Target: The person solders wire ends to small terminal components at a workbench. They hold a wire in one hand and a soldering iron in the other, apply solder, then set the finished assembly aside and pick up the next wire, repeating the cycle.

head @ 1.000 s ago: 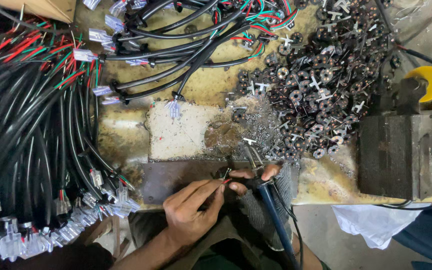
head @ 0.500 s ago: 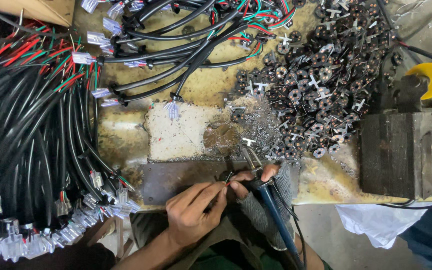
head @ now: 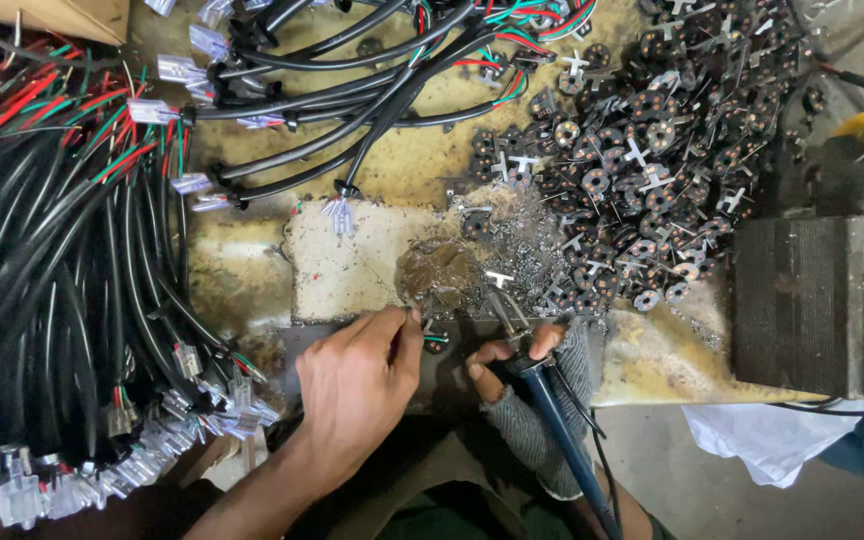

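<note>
**Burn and damage hazards at the soldering position**

The left hand (head: 357, 385) was pinched closed on a small wired part (head: 432, 338), fingertips holding it at the near edge of the bench (head: 652, 355), on a dark plate. The right hand (head: 532, 375), in a grey knitted sleeve, was clenched round the blue handle of a soldering iron (head: 537, 375), its metal tip (head: 504, 308) resting over a patch of grey solder dross (head: 442, 275) just beside the held part.

In my judgement the chief risk was a burn: the bare left fingertips sat very close to the hot tip, and a slip of either hand would bring them together. The iron's lead ran down across the lap, where a snag could jerk the tip off line. A bundle of black cables (head: 62, 300) with white plugs lay near on the left, and a heap of round black components (head: 642, 160) crowded the work; a stray tip could scorch insulation, and loose dross could bridge contacts.
</note>
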Demonstrator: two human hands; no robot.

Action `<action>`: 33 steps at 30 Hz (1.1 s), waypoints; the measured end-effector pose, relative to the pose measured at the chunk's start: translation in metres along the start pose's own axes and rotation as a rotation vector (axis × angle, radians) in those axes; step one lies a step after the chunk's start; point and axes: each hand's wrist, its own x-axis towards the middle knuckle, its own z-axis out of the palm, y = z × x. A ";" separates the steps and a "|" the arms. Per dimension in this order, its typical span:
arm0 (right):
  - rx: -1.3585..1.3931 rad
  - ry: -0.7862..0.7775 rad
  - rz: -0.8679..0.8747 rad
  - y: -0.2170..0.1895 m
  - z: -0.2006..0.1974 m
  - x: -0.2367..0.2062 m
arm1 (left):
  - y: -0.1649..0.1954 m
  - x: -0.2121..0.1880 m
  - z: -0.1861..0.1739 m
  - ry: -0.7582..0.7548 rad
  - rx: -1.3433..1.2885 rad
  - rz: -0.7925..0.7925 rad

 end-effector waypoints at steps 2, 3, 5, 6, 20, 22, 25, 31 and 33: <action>0.009 0.013 0.017 0.001 0.000 -0.001 | 0.002 0.005 0.003 0.021 0.026 0.033; 0.013 0.018 0.024 0.001 0.000 -0.002 | 0.002 0.007 0.005 0.034 0.040 0.050; -0.039 0.024 0.014 0.002 -0.001 -0.004 | 0.003 0.009 0.008 0.019 0.083 0.045; -0.065 0.028 0.008 0.003 -0.002 -0.006 | 0.004 0.010 0.008 0.010 0.105 0.044; 0.131 -0.041 0.221 -0.001 0.010 -0.019 | -0.005 -0.037 0.016 0.012 -0.183 0.124; 0.081 -0.082 0.172 0.002 0.009 -0.019 | -0.006 -0.043 0.021 0.109 -0.139 0.218; 0.937 -0.031 0.558 0.008 0.008 -0.016 | -0.006 -0.047 0.021 0.112 -0.236 0.225; 0.186 -0.244 0.147 0.019 -0.011 -0.009 | -0.013 -0.026 -0.007 -0.547 -0.555 -0.052; 0.971 -0.183 0.705 0.026 -0.014 -0.006 | -0.016 -0.021 -0.014 -0.573 -0.495 0.008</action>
